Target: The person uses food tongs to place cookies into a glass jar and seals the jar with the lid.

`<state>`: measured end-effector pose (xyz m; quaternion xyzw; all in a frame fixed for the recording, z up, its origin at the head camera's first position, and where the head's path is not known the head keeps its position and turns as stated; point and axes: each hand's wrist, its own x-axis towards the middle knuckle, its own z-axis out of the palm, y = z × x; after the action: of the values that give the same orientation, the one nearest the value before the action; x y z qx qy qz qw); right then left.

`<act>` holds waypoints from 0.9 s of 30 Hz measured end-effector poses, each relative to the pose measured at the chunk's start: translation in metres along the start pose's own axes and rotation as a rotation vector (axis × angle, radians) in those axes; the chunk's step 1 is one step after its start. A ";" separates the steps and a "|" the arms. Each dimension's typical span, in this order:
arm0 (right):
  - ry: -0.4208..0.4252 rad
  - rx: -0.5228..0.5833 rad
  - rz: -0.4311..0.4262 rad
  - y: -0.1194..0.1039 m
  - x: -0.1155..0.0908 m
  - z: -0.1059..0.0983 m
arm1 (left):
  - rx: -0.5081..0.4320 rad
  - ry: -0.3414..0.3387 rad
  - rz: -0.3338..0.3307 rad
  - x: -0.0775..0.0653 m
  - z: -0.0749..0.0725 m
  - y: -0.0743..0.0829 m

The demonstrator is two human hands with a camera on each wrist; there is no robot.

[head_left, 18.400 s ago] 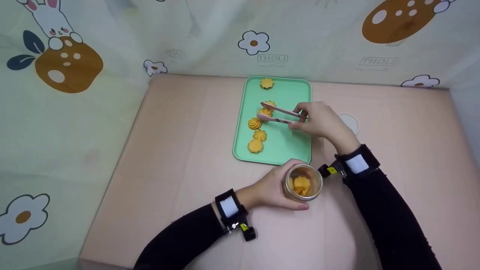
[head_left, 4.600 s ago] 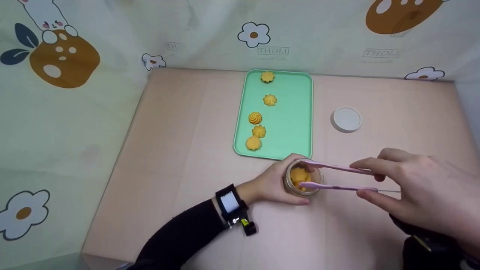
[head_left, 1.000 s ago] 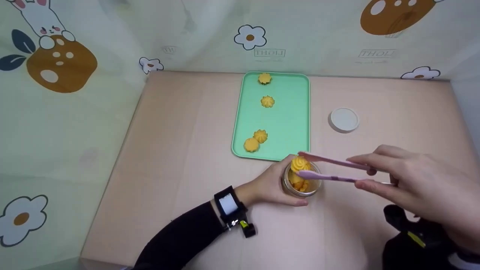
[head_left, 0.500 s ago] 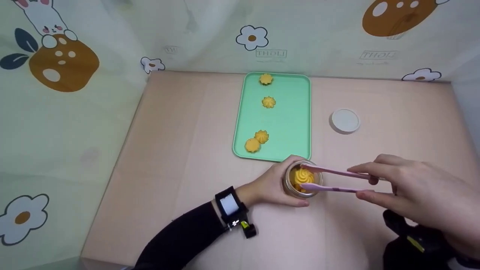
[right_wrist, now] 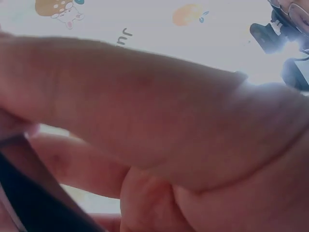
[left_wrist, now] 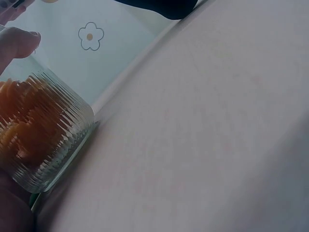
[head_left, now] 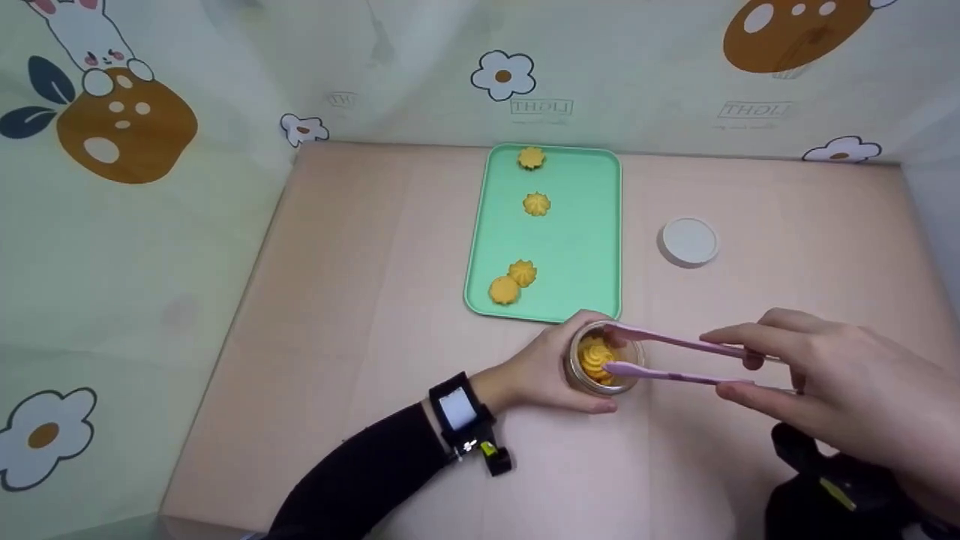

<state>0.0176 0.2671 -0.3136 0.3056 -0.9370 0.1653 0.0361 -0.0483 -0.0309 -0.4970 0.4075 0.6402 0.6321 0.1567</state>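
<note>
My left hand (head_left: 541, 373) grips a ribbed glass jar (left_wrist: 77, 108) from its left side, near the tray's front edge. Piped butter cookies fill much of the jar, and a swirl-topped cookie (head_left: 596, 358) lies uppermost inside it. Between thumb and fingers, my right hand (head_left: 847, 375) holds pink tongs (head_left: 675, 377) from the right. Their arms are spread, with both tips at the jar's mouth beside the swirl cookie. In the right wrist view, my fingers (right_wrist: 120, 96) cover most of the picture and only a dark part of the tongs shows.
Behind the jar, a green tray (head_left: 577, 247) carries several cookies, including a star-shaped cookie (head_left: 536, 204) and a flat-side-up cookie (head_left: 504, 290). A white round lid (head_left: 689, 241) lies right of the tray. Patterned cloth (head_left: 405, 75) hangs along the table's back and left.
The swirl cookie went from the tray to the jar. A second ago the tongs held it above the mouth; now it lies inside and the tongs have spread. My left hand stayed put.
</note>
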 end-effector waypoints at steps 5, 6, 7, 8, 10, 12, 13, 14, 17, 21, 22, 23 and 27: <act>0.055 0.046 -0.057 0.001 0.003 -0.004 | 0.022 -0.008 0.010 0.002 -0.005 0.026; 0.061 0.053 -0.056 0.001 0.004 -0.004 | 0.028 -0.007 0.007 0.001 -0.004 0.022; 0.065 0.059 -0.052 0.001 0.005 -0.005 | 0.029 -0.008 0.002 0.001 -0.004 0.018; 0.070 0.062 -0.045 0.001 0.006 -0.006 | 0.029 -0.007 -0.002 0.000 -0.003 0.013; 0.075 0.066 -0.028 0.001 0.007 -0.007 | 0.034 -0.005 -0.004 0.000 -0.002 0.002; 0.080 0.068 -0.019 0.001 0.007 -0.007 | 0.039 -0.002 0.001 0.000 0.000 -0.009; 0.080 0.064 -0.012 0.000 0.008 -0.007 | 0.035 -0.002 0.002 0.000 0.000 -0.012; 0.082 0.059 -0.006 0.000 0.009 -0.007 | 0.035 -0.003 0.005 0.000 0.001 -0.014; 0.110 0.046 0.000 0.000 0.016 -0.007 | 0.034 -0.001 0.003 -0.001 0.001 -0.016; 0.166 0.053 -0.016 0.000 0.037 -0.001 | 0.046 0.006 -0.011 -0.001 0.001 -0.015; 0.167 0.055 -0.016 -0.001 0.043 0.002 | 0.052 0.009 -0.016 -0.002 0.001 -0.014; 0.158 0.055 -0.012 -0.001 0.049 0.005 | 0.060 0.011 -0.017 -0.002 0.001 -0.014; 0.067 0.063 0.035 0.002 0.076 0.023 | 0.079 0.009 -0.010 -0.001 0.000 -0.014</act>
<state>-0.0443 0.2187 -0.3231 0.2844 -0.9348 0.2053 0.0551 -0.0516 -0.0299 -0.5104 0.4074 0.6675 0.6072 0.1406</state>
